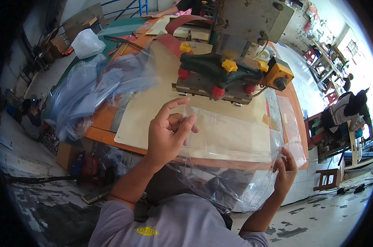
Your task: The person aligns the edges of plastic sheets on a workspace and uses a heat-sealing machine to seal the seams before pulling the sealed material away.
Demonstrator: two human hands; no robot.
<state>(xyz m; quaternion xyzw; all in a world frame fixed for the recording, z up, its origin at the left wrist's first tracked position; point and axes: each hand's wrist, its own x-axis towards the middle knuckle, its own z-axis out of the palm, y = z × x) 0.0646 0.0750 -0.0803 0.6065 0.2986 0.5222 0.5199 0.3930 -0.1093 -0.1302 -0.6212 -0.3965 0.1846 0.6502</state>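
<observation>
A clear plastic sheet (231, 133) spans the space between my hands, over the cream board (139, 117) on the table. Its lower part droops in shiny folds past the table's front edge toward my lap. My left hand (166, 133) pinches its left edge between thumb and fingers. At the right edge, my right hand (286, 166) holds the sheet with bent fingers, lower and nearer to me. Just beyond the sheet stands a press machine with a dark green crossbar (207, 64), yellow knobs and a metal bar (213, 91) along its underside, raised over the board.
A heap of bluish clear plastic sheets (100, 84) lies at the table's left, beside a white plastic bundle (87, 43). Another clear sheet (291, 127) rests along the right edge. A yellow control box (279, 74) juts from the press. Across the table, another person's hand (155, 15) rests.
</observation>
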